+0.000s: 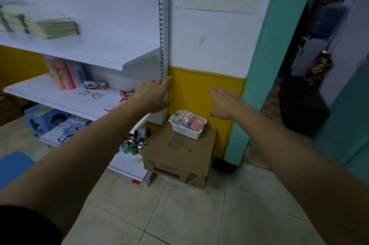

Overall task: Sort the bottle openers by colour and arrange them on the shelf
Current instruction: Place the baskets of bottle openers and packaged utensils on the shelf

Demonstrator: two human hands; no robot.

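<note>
Bottle openers: red and pink bottle openers (188, 119), long narrow pieces bundled under crinkled, glossy clear wrap; their outlines are too blurred to make out further.
Where they lie: heaped in a small white rectangular plastic basket (184, 132) with perforated walls.
Basket's support: a brown corrugated cardboard box (179, 155) with dark printing on its front, standing on the floor just beside the shelf's foot.
Left hand (154, 95): grip released, fingers straight and together, held in the air in front of the slotted upright, above and left of the basket, apart from it.
Right hand (227, 103): grip released, fingers loosely spread, palm down, above and right of the basket, holding nothing.
Shelf: white painted metal shelf (60, 98) with flat boards and folded front lips.
On the middle board: small red-orange packets (126, 94) near the right end, and upright pink books (63, 75) further back.
Upper board: a stack of pale green booklets (50, 27), blurred.
Bottom board: round-topped drink cans (132, 146) clustered at the right end.
Floor: pale square tiles (179, 214), smooth and scuffed.
Wall: a matte yellow band (199, 89) under white paint.
</note>
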